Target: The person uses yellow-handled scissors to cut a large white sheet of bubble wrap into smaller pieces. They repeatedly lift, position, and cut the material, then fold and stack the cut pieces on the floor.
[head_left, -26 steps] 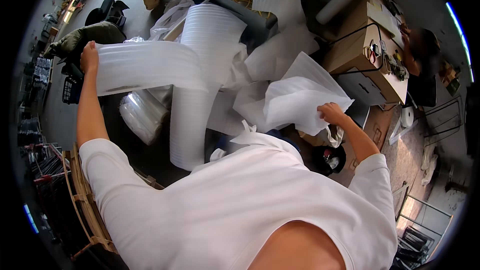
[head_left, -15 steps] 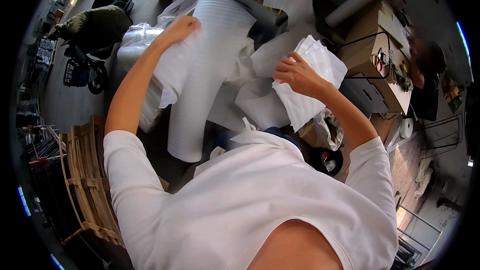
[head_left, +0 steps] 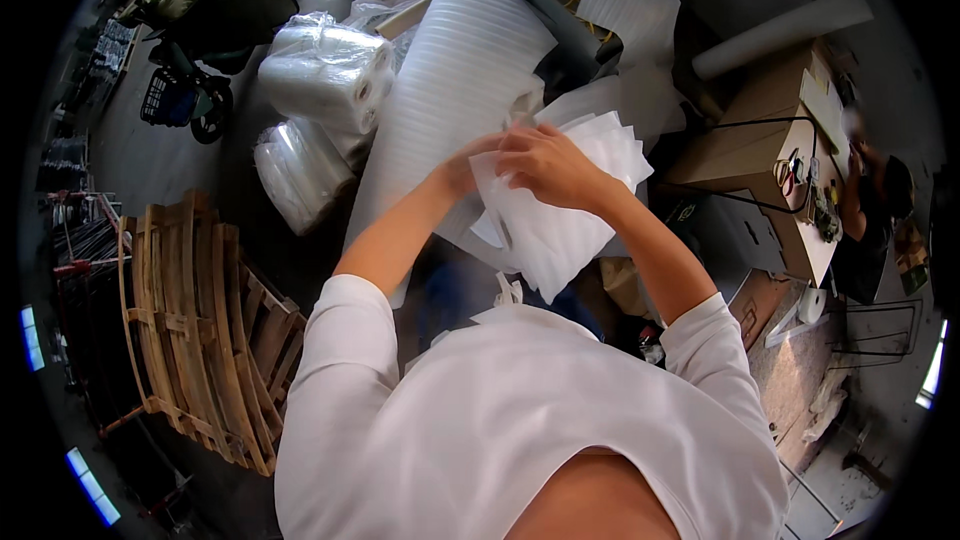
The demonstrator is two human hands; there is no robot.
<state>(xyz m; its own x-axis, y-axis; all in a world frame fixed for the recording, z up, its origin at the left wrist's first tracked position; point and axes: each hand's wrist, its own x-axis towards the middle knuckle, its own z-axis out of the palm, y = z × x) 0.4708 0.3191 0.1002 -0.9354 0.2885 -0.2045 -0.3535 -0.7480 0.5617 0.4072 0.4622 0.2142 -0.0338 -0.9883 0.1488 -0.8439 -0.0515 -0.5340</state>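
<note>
In front of my chest, a stack of thin white foam sheets (head_left: pixel 570 245) hangs from my right hand (head_left: pixel 548 168), its fingers bent over the upper left edge. My left hand (head_left: pixel 462 168) meets it there, closed at the edge of a sheet; its fingertips are partly hidden behind the right hand and blurred. Beyond both hands lies a large ribbed white foam roll (head_left: pixel 455 60), slanting away to the upper middle. More loose foam sheeting (head_left: pixel 630 15) curls to the right of it.
Wrapped rolls of clear film (head_left: pixel 325 70) lie on the left. Wooden pallets (head_left: pixel 200 330) lean at the lower left. A scooter (head_left: pixel 205 60) stands at the far left. On the right are a cardboard box (head_left: pixel 760 130), a thin foam roll (head_left: pixel 785 30) and another person (head_left: pixel 880 190).
My left hand has come rightward from the foam roll with a sheet, meeting my right hand. The right hand and stack have shifted slightly left. The view has turned, uncovering the film rolls.
</note>
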